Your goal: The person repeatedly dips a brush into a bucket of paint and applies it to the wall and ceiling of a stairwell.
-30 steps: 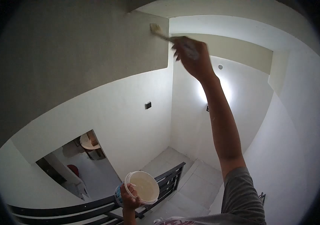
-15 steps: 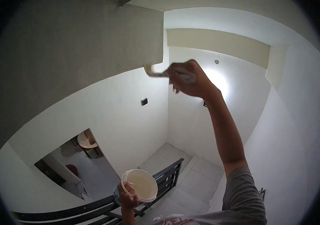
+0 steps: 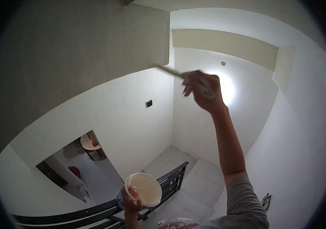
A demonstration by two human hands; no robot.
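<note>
My right hand (image 3: 205, 89) is raised, its fingers wrapped round the handle of a paintbrush (image 3: 172, 71). The brush points left, slightly blurred, its tip right at the lower edge of a grey-beige overhead wall section (image 3: 94, 42), near its corner. Low in the view, my left hand (image 3: 132, 200) grips the rim and handle of a white plastic bucket (image 3: 153, 191). The bucket tilts toward me and shows pale cream stuff inside. It is held beside the dark railing.
A dark metal railing (image 3: 175, 179) runs along the bottom, with grey tiled stairs (image 3: 203, 183) beyond. Left lies an opening (image 3: 111, 168) to a lower room with a round table (image 3: 88, 142). A black switch (image 3: 149, 103) sits on the white wall.
My right hand has shifted right and slightly down, and the brush has swung from bent bristles at the edge to a straighter, slanting pose. My left hand and the bucket stay nearly still.
</note>
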